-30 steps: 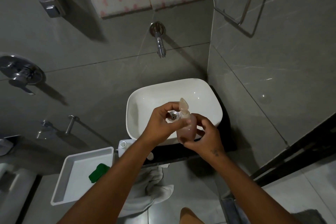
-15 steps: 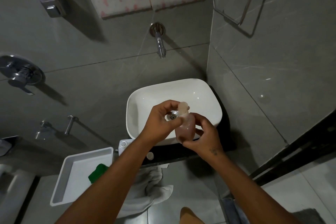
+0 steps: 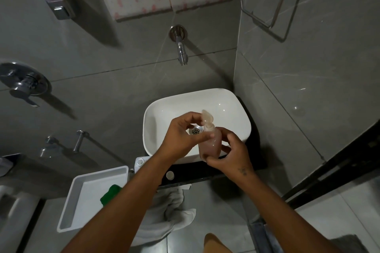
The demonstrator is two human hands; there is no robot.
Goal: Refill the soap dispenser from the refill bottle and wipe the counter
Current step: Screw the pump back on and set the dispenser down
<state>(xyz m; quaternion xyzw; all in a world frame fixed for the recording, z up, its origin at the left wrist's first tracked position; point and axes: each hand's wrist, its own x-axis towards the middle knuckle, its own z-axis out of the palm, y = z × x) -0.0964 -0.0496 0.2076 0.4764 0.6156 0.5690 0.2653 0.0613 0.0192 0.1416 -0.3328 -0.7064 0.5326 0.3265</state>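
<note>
One head-worn wide-angle view, looking steeply down from above the person's own forearms. It faces the grey tiled wall with the tap (image 3: 181,51) at top centre, the white basin (image 3: 224,104) sitting mid-frame, fairly near. Floor tiles fill the lower edge, and straight lines bow outward towards the edges.

The refill bottle (image 3: 210,143) looks translucent pink plastic; the basin (image 3: 236,113) is glossy white ceramic, the tap (image 3: 182,52) polished chrome, the wall tiles (image 3: 102,47) smooth grey.
</note>
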